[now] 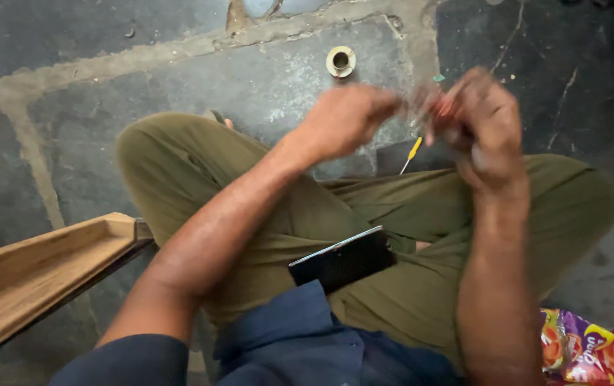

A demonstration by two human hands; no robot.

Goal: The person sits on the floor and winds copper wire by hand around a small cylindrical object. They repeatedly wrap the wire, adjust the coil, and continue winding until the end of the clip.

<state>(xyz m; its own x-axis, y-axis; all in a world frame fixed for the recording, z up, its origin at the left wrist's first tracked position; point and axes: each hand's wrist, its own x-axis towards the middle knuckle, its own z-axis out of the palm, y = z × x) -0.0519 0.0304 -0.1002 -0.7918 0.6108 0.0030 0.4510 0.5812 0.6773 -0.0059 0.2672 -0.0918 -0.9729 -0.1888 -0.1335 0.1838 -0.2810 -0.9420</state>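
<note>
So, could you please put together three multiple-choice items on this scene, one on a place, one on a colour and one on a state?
1. Where does the dark phone lie?
A. on the person's lap
B. on the wooden plank
C. beside the tape roll

2. What colour is the handle of the small tool lying on the stone floor?
A. blue
B. yellow
C. white

3. How are the left hand and right hand placed?
A. flat on the floor
B. resting on the knees
C. raised together above the crossed legs

Answers:
1 A, the phone rests on the olive trousers just above the blue shirt.
2 B, the handle shows bright yellow between the hands.
3 C, both hands are lifted close together, with the right hand's fingers curled on something small, reddish and blurred.
</note>
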